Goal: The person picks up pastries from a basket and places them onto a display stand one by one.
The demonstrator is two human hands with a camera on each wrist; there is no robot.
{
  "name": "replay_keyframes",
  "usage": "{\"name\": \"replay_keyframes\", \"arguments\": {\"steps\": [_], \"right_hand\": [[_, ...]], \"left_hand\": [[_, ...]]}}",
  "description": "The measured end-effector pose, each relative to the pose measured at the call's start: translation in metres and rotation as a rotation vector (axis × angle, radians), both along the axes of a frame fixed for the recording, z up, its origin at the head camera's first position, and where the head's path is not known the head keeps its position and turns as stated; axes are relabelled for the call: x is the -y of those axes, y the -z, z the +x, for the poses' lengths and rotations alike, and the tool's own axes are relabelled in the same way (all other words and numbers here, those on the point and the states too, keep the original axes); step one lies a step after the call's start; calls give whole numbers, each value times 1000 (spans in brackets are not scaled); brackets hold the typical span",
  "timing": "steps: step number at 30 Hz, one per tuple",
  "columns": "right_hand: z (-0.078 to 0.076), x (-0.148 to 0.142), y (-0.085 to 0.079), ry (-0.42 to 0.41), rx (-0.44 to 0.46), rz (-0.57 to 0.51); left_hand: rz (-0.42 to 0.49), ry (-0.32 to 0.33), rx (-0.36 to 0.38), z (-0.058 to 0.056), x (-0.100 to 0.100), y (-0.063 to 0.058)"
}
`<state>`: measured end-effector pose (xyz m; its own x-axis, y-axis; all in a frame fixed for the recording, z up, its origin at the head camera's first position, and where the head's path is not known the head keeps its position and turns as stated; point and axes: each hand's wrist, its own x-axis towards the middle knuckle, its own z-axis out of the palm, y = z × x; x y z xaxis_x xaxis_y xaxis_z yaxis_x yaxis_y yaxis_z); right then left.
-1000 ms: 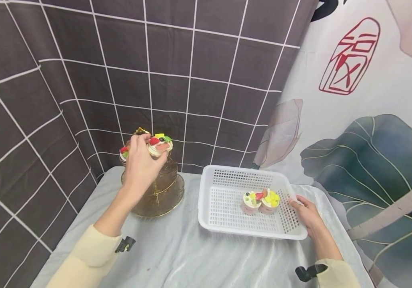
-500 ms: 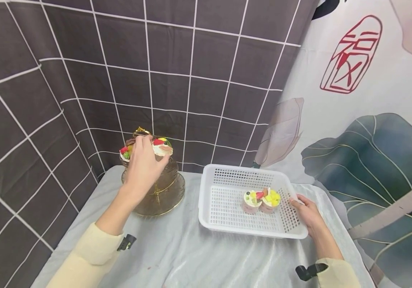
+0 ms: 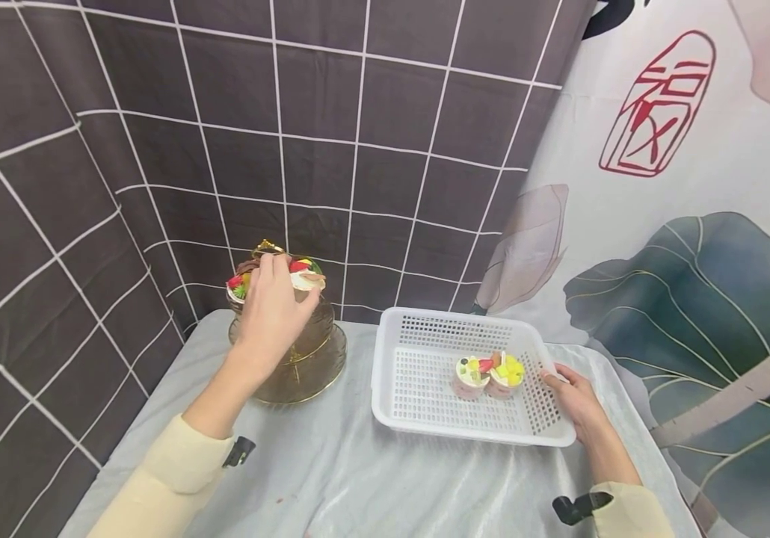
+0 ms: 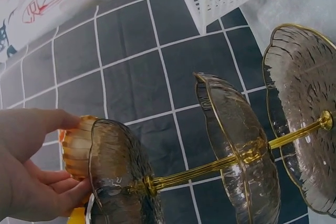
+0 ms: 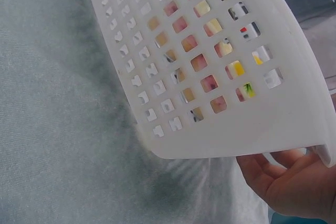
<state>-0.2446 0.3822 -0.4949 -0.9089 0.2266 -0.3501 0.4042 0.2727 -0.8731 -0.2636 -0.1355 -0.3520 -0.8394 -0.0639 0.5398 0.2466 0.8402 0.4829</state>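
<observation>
We see the left hand (image 3: 270, 310), grip around a dessert cup (image 3: 306, 281), now lowered to the far-left tiered stand (image 3: 299, 382); placing seems nearly done. The right hand (image 3: 576, 404) holds the basket (image 3: 419, 373) at right.

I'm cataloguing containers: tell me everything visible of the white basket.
The white basket looks like plastic: rectangular, with a smooth rim and rows of small holes through its walls and floor. It rests opening upward on the pale cloth, right of the tiered stand. Two fruit-topped dessert cups stand inside, right of its middle; the right hand grips its right end.
</observation>
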Motion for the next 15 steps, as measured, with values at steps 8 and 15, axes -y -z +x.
{"name": "replay_keyframes", "arguments": {"steps": [8,15], "right_hand": [[2,0,0,-20,-30,3],[3,0,0,-30,-38,4]], "left_hand": [[-53,25,-21,-1,-1,-2],[-11,23,0,0,0,-5]]}}
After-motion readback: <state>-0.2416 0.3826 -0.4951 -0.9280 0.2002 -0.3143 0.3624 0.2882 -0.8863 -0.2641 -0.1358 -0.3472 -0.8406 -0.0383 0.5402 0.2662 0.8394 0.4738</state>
